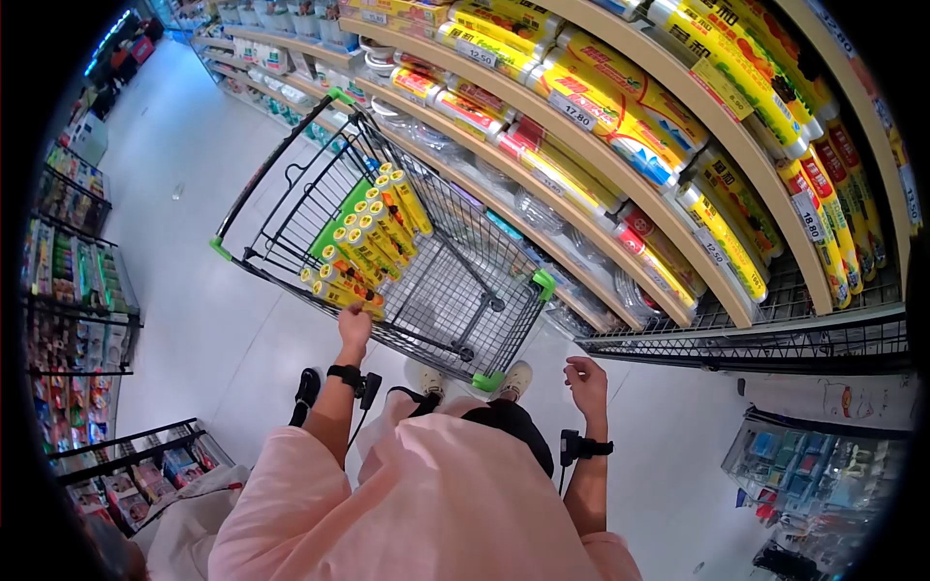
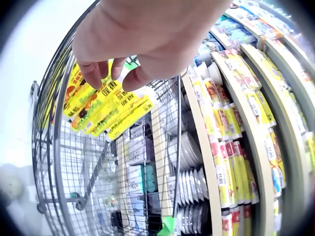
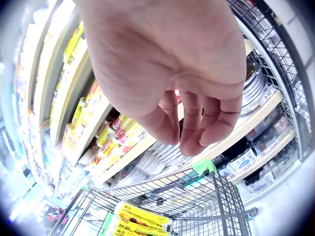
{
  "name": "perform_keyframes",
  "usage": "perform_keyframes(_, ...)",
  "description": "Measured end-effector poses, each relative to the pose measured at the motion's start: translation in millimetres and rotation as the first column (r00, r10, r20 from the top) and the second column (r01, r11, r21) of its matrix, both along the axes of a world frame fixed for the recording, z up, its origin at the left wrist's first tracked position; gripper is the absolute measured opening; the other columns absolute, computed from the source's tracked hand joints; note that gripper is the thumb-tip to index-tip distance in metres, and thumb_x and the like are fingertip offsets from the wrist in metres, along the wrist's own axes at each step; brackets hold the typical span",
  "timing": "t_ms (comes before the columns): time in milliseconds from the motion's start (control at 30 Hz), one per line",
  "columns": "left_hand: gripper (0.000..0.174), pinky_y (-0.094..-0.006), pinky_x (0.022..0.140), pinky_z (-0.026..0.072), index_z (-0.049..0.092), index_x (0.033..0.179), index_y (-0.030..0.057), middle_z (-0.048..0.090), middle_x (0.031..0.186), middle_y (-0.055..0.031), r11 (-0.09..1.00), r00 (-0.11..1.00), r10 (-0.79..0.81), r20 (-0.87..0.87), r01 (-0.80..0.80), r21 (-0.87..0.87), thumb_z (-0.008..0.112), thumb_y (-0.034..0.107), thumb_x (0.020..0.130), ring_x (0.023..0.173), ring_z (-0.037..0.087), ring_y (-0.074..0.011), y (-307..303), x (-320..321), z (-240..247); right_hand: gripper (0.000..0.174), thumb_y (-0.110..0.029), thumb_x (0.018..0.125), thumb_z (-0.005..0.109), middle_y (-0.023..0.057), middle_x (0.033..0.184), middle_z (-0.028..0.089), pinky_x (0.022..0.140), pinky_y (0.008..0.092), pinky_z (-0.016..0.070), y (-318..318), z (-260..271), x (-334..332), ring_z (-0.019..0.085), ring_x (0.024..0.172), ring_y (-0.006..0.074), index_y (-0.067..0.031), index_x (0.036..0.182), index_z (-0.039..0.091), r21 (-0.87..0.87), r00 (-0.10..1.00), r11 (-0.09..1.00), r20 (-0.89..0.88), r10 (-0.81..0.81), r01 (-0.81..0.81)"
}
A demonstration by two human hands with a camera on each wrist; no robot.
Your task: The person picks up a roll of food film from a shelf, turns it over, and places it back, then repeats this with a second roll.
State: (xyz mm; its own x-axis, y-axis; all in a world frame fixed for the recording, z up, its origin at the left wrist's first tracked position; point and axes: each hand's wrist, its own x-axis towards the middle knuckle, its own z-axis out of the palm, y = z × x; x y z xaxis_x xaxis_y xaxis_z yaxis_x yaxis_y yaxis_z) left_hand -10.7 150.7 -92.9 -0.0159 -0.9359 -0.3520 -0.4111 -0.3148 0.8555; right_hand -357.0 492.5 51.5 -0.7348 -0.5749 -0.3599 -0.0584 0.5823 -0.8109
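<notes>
A black wire shopping cart [image 1: 465,320] with green corner pieces stands in front of the person. Inside it, at the handle end, lie several yellow rolls [image 1: 363,232] in printed wrap, side by side. My left hand [image 1: 356,329] hangs over the cart's near side, close to the roll ends, its fingers bent downward and holding nothing. In the left wrist view the fingertips overlap the yellow rolls [image 2: 106,105]. My right hand [image 1: 586,382] is in the air to the right of the cart, fingers loosely curled with nothing in them.
A long curved shelf [image 1: 542,107] of yellow and red rolls with price tags runs along the cart's far side. Hanging goods [image 1: 804,465] stand at lower right, and a product rack [image 1: 77,290] is at left. Another person [image 1: 194,528] is close at lower left.
</notes>
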Motion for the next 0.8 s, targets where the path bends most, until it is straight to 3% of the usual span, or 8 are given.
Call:
perform_keyframes(167,0.064,-0.0382,0.097,0.0468,0.052,0.13,-0.0111,0.063,0.119,-0.0299,0.973,0.918,-0.059,0.393,0.141,-0.183,0.067,0.01,0.071,0.114,0.061,-0.0379,-88.5,24.3,-5.2,0.021,-0.01,0.088,0.064,0.005,0.083,0.068,0.057,0.0262,0.0498,0.4,-2.3,30.0,0.065,0.067,0.013,-0.0033,0.108,0.067,0.053,0.999,0.998,0.026,0.024,-0.026)
perform_keyframes(233,0.044,-0.0463,0.093,0.0464,0.06,0.113,-0.0066,0.064,0.107,-0.0286,0.951,0.948,-0.068,0.312,0.156,-0.266,0.064,0.008,0.072,0.105,0.059,-0.0447,-126.9,34.2,-36.5,0.02,-0.01,0.088,0.064,0.0052,0.082,0.067,0.057,0.0262,0.0501,1.6,0.3,38.4,0.065,0.066,0.0129,-0.0018,0.107,0.067,0.063,0.999,0.998,0.045,-0.003,0.0)
perform_keyframes(367,0.039,-0.0475,0.092,0.0464,0.06,0.109,-0.0052,0.063,0.108,-0.0285,0.953,0.943,-0.155,0.295,0.222,-0.208,0.063,0.008,0.073,0.105,0.057,-0.0462,-175.2,50.1,-97.8,0.018,-0.008,0.088,0.063,0.0051,0.077,0.065,0.058,0.0265,0.0503,9.4,12.5,51.9,0.064,0.064,0.0125,0.0002,0.104,0.067,0.055,0.994,0.994,0.048,-0.098,0.095)
perform_keyframes(433,0.056,-0.0459,0.094,0.046,0.048,0.125,-0.0029,0.059,0.116,-0.0274,0.955,0.927,-0.292,0.237,0.294,0.03,0.065,0.012,0.074,0.109,0.054,-0.0453,-178.4,49.3,-100.5,0.017,-0.008,0.088,0.063,0.0044,0.077,0.064,0.058,0.0264,0.05,19.0,16.9,57.1,0.063,0.064,0.012,-0.0001,0.103,0.067,0.057,0.99,0.989,0.041,-0.137,0.135)
perform_keyframes(500,0.063,-0.0461,0.094,0.0455,0.043,0.13,-0.0012,0.055,0.121,-0.0283,0.9,0.635,-0.367,0.68,0.426,0.087,0.069,0.012,0.074,0.113,0.051,-0.0463,-156.9,31.1,-55.0,0.016,-0.008,0.089,0.064,0.0037,0.077,0.063,0.058,0.0262,0.0497,34.6,12.8,60.4,0.063,0.064,0.0118,-0.0001,0.103,0.067,0.08,0.984,0.982,0.046,-0.175,0.171)
perform_keyframes(567,0.066,-0.0473,0.096,0.0449,0.043,0.129,0.0029,0.047,0.12,-0.0321,0.845,0.65,-0.409,0.641,0.535,-0.003,0.074,0.01,0.071,0.115,0.048,-0.048,-177.5,52.0,-131.8,0.016,-0.008,0.089,0.063,0.0038,0.078,0.063,0.058,0.0262,0.0497,44.5,13.2,62.9,0.062,0.064,0.0119,0.0,0.103,0.067,0.11,0.982,0.978,0.039,-0.184,0.179)
perform_keyframes(700,0.063,-0.051,0.082,0.0512,0.04,0.12,0.0039,0.053,0.112,-0.0294,0.861,0.682,-0.251,0.687,0.481,-0.162,0.077,0.012,0.069,0.096,0.06,-0.048,-141.5,25.0,-82.3,0.017,-0.009,0.088,0.063,0.0057,0.078,0.065,0.059,0.0273,0.0508,47.9,19.6,66.6,0.064,0.063,0.0131,-0.0006,0.103,0.068,0.15,0.983,0.972,0.005,-0.181,0.179)
perform_keyframes(800,0.061,-0.0496,0.083,0.0515,0.045,0.115,0.0039,0.064,0.105,-0.0253,0.851,0.656,-0.42,0.627,0.525,0.02,0.08,0.015,0.067,0.098,0.063,-0.0437,-143.9,13.3,-74.4,0.018,-0.01,0.087,0.065,0.0084,0.079,0.067,0.061,0.0285,0.0521,50.7,21.7,62.4,0.065,0.064,0.0143,-0.0007,0.102,0.069,0.191,0.989,0.971,-0.041,-0.14,0.145)
